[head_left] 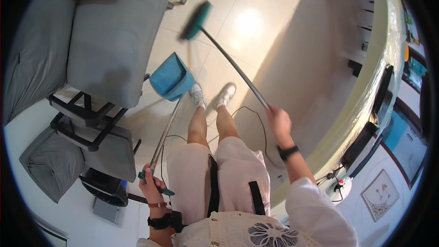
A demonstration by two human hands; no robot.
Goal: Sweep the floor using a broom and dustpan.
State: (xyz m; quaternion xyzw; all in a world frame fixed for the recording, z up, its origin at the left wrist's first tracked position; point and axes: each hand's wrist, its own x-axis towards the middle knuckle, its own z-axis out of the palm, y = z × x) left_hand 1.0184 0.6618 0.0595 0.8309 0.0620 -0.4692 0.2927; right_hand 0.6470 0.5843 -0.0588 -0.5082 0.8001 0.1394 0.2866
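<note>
Sweeping seems unfinished: right hand [279, 122] grips long, green-headed, metal-handled broom [235, 67]; left hand [152, 188] grips blue, scoop-shaped plastic dustpan [168, 77].

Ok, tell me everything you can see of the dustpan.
The dustpan has a blue, boxy, plastic-looking body and a long, thin, grey handle that looks metallic, with a dark green piece at its top end. The handle slants from the body back to the left hand, which is closed around its upper end. The body sits between a grey chair and the left shoe; whether it touches the shoe or the floor, I can't tell.
</note>
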